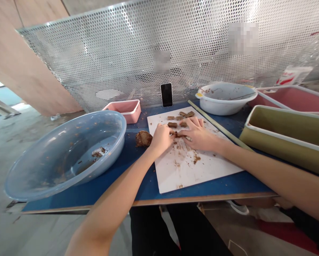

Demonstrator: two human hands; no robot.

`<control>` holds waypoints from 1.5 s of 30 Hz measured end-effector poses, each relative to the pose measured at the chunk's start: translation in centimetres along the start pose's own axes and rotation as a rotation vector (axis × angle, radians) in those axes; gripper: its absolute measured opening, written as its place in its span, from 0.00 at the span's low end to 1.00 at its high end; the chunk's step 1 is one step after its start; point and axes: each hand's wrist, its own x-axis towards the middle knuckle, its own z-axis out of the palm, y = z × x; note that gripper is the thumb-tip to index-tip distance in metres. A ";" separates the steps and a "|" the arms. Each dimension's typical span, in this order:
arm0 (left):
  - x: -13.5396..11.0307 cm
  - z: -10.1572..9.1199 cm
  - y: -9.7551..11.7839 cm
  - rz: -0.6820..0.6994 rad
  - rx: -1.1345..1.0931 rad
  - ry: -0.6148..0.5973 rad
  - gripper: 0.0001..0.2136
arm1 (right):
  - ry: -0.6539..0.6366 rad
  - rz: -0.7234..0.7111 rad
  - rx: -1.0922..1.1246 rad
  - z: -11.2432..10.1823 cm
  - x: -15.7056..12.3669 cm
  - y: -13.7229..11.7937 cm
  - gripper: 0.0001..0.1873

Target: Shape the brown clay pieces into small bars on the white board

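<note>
My left hand (162,138) and my right hand (193,132) meet over a white board (172,174). Between their fingertips they press a small brown clay piece (176,134), mostly hidden by the fingers. Just beyond the fingers lies a short brown clay block (172,124), with another block (183,124) beside the right fingers. Several more clay blocks (179,118) sit near the board's far edge. Left of my left hand, a rough brown clay lump (143,138) rests on the blue table. Brown smears and crumbs (196,158) mark the board's near half.
A large blue basin (60,181) stands left, wet inside. Behind it is a pink box (134,111). A phone (166,95) leans against perforated metal (116,71). At right are a green rod (218,124), a white basin (223,106), an olive trough (287,137) and a pink trough (303,97).
</note>
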 end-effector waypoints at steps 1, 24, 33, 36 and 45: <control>0.0 0.0 0.0 0.003 0.000 0.000 0.07 | -0.001 0.000 -0.001 0.0 0.0 0.0 0.16; 0.0 0.0 0.2 0.003 -0.011 -0.006 0.07 | 0.022 0.007 0.045 0.0 -0.1 0.0 0.17; 0.2 -0.1 -0.1 -0.031 -0.008 0.001 0.02 | 0.057 0.060 0.015 0.1 0.0 0.1 0.16; 0.1 -0.2 0.0 -0.027 -0.019 -0.010 0.03 | 0.044 0.054 0.010 0.1 -0.1 -0.1 0.17; -0.1 -0.3 -0.3 -0.053 -0.007 0.010 0.13 | 0.129 0.154 0.023 -0.2 0.1 0.8 0.21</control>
